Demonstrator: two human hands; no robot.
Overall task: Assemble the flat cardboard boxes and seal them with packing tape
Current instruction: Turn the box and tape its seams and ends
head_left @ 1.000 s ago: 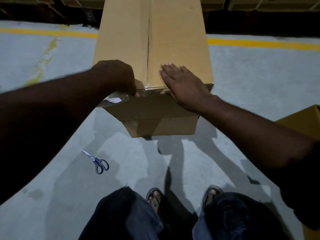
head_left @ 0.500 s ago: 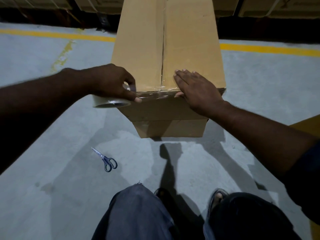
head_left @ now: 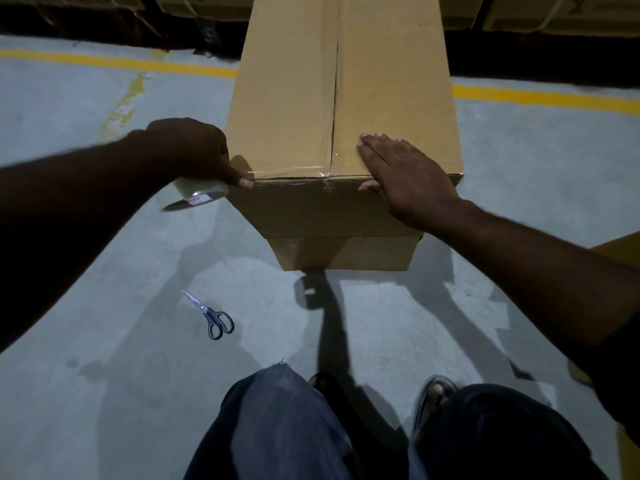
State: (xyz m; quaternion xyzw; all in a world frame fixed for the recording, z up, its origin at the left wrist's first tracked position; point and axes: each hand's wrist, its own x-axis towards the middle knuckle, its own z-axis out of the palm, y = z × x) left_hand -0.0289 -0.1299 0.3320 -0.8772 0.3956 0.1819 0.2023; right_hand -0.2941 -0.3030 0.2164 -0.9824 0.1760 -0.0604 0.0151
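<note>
Floor point(head_left: 104, 271): concrete, and it carries all items. A yellow line point(head_left: 536, 97) crosses it well beyond both grips.

Box point(head_left: 391, 81): it stands on the floor, reaching away from the person. Its top flaps are down and meet at a seam point(head_left: 335, 98) that runs between the two grips. Clear tape point(head_left: 325, 173) shines on the seam's near end and along the near top edge between the grips.

Right grip point(head_left: 405, 178): open and flat, with straight fingers on the top panel just right of the seam and the thumb hooked over the near edge. Judgement: it pins the flap and steadies the box against the pull of the tape.

Left grip point(head_left: 194, 150): closed round the roll point(head_left: 194, 192), which hangs just below it, off the box's near left corner. One fingertip presses on that corner's edge. Judgement: the roll is held low and out so the strip lies taut along the edge while the finger beds it down.

Scissors point(head_left: 213, 317): closed, on the floor below the left grip and well apart from it. Judgement: they are parked within reach for the cut, which is not yet made.
</note>
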